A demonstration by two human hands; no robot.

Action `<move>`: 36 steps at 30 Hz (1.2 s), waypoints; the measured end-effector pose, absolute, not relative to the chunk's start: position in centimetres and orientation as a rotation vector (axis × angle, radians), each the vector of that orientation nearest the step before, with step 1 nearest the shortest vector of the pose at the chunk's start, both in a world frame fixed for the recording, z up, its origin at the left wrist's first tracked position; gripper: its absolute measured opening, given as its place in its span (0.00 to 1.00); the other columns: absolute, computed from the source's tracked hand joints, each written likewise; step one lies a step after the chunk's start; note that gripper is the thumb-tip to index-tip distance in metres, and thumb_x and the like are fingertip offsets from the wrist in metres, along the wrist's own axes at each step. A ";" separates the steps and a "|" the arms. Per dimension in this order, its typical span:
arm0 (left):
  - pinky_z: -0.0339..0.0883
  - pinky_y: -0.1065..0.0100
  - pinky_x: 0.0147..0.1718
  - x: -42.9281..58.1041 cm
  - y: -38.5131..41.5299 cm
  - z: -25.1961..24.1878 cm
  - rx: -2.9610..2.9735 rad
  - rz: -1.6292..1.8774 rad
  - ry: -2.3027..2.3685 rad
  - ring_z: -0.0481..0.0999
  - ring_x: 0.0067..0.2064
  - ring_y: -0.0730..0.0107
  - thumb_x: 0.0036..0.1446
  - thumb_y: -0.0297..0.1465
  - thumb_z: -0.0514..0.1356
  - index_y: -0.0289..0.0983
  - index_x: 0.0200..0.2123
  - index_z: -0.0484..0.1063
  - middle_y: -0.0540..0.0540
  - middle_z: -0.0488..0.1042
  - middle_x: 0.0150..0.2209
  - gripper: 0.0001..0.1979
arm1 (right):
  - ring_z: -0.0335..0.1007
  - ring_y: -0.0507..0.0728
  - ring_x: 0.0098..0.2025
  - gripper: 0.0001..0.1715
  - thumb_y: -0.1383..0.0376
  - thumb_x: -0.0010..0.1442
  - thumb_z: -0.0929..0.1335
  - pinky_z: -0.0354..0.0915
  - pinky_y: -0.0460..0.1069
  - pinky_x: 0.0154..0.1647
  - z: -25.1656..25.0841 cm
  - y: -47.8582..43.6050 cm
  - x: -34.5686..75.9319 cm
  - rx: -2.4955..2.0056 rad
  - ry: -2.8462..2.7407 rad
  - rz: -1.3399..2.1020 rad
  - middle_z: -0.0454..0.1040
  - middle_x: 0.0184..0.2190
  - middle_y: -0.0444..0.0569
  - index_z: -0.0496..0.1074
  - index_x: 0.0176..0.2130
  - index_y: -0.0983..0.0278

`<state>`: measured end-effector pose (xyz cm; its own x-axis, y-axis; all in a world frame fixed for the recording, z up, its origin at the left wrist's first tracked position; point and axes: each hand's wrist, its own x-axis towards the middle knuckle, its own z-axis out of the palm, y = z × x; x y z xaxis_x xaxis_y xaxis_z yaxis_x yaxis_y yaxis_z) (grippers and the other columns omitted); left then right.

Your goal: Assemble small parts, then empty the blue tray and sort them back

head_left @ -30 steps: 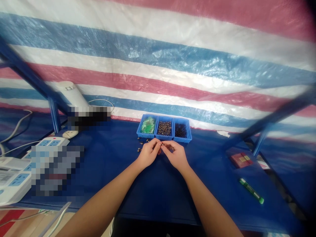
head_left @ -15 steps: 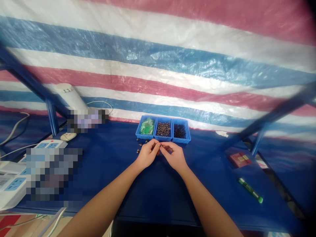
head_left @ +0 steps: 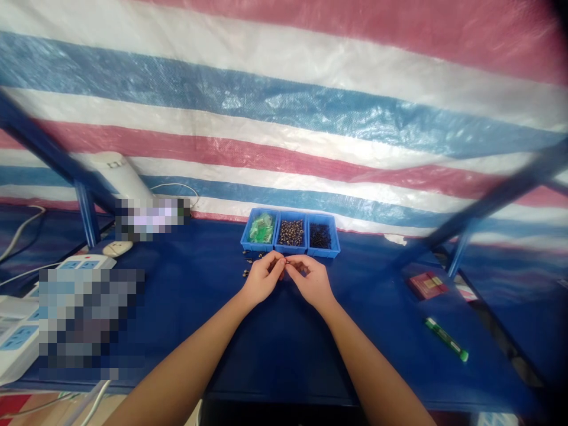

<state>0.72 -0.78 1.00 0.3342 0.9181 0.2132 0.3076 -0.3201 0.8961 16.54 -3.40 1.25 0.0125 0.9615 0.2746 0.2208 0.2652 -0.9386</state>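
My left hand (head_left: 261,279) and my right hand (head_left: 311,280) meet fingertip to fingertip over the table, both closed in a pinch. Between them shows a small metal part (head_left: 287,262), mostly hidden by the fingers and too small to name. Several small dark-and-brass pieces (head_left: 246,273) lie just left of my left hand. Right behind the hands stand three blue bins in a row. They hold green pieces in clear plastic (head_left: 261,229), small brass-coloured metal parts (head_left: 291,232) and thin black screw-like pieces (head_left: 320,236).
On the left of the blue table (head_left: 186,319) are a white power strip (head_left: 95,261), a white cylinder (head_left: 126,177) and blurred-out items. A dark red box (head_left: 428,285) and a green tube-like item (head_left: 446,339) lie at right. Striped sheeting (head_left: 284,100) hangs behind, between blue frame bars.
The camera view has shifted slightly, so the things on the table sit a little further left. My hands stay pinched together in nearly the same pose.
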 end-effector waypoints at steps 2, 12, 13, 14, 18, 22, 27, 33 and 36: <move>0.63 0.72 0.29 0.8 -0.7 0.9 1.834 0.985 1.113 0.70 0.26 0.73 0.66 0.41 0.49 0.37 0.31 0.68 0.52 0.70 0.24 0.17 | 0.76 0.56 0.33 0.10 0.61 0.59 0.69 0.73 0.51 0.38 1.3 -3.4 16.5 -1.172 -1.448 0.867 0.79 0.34 0.48 0.77 0.41 0.61; 0.61 0.72 0.27 0.6 -0.7 0.8 1.825 0.994 1.157 0.69 0.25 0.74 0.66 0.41 0.49 0.37 0.28 0.67 0.52 0.70 0.22 0.18 | 0.76 0.57 0.35 0.11 0.60 0.58 0.70 0.73 0.52 0.38 1.0 -3.4 16.5 -1.164 -1.439 0.905 0.79 0.36 0.49 0.78 0.41 0.60; 0.61 0.72 0.28 0.6 -0.8 0.9 1.811 0.996 1.139 0.69 0.25 0.74 0.66 0.40 0.50 0.37 0.31 0.68 0.52 0.70 0.23 0.16 | 0.76 0.57 0.35 0.11 0.60 0.58 0.70 0.73 0.52 0.39 0.9 -3.3 16.5 -1.171 -1.422 0.903 0.79 0.36 0.49 0.78 0.41 0.60; 0.61 0.73 0.27 0.6 -0.8 1.1 1.800 0.994 1.122 0.69 0.25 0.74 0.66 0.40 0.51 0.37 0.33 0.68 0.53 0.71 0.23 0.15 | 0.76 0.58 0.35 0.11 0.60 0.58 0.69 0.73 0.52 0.39 0.8 -3.2 16.6 -1.175 -1.408 0.901 0.79 0.36 0.49 0.78 0.41 0.61; 0.61 0.72 0.28 0.7 -0.9 1.2 1.829 0.989 1.124 0.69 0.25 0.74 0.66 0.39 0.51 0.37 0.31 0.68 0.53 0.70 0.23 0.15 | 0.76 0.57 0.35 0.12 0.60 0.58 0.70 0.73 0.52 0.39 0.7 -3.1 16.6 -1.158 -1.393 0.939 0.79 0.35 0.49 0.77 0.42 0.61; 0.61 0.72 0.28 0.7 -0.8 1.1 1.860 0.968 1.166 0.68 0.24 0.74 0.67 0.40 0.49 0.36 0.22 0.65 0.52 0.69 0.21 0.22 | 0.76 0.57 0.35 0.13 0.61 0.57 0.70 0.73 0.52 0.40 0.7 -3.2 16.5 -1.135 -1.390 1.004 0.79 0.34 0.49 0.76 0.43 0.62; 0.61 0.72 0.29 0.8 -0.8 0.9 1.855 0.975 1.166 0.69 0.25 0.74 0.67 0.40 0.48 0.36 0.23 0.66 0.52 0.70 0.22 0.22 | 0.75 0.56 0.33 0.13 0.60 0.55 0.72 0.72 0.51 0.37 0.8 -3.0 16.6 -1.095 -1.272 1.109 0.79 0.32 0.49 0.77 0.40 0.63; 0.61 0.72 0.30 0.7 -0.7 1.0 1.852 1.005 1.281 0.70 0.25 0.74 0.67 0.40 0.49 0.37 0.27 0.67 0.53 0.69 0.21 0.19 | 0.73 0.54 0.28 0.17 0.57 0.53 0.73 0.71 0.50 0.32 0.4 -2.3 17.1 -1.185 -1.067 1.172 0.77 0.27 0.47 0.78 0.40 0.65; 0.61 0.73 0.29 0.7 -0.7 1.0 1.886 1.006 1.306 0.70 0.25 0.74 0.66 0.39 0.49 0.37 0.26 0.67 0.53 0.70 0.22 0.19 | 0.76 0.57 0.33 0.21 0.57 0.52 0.74 0.73 0.53 0.37 0.2 -2.1 17.3 -1.120 -0.983 1.209 0.80 0.36 0.52 0.77 0.45 0.64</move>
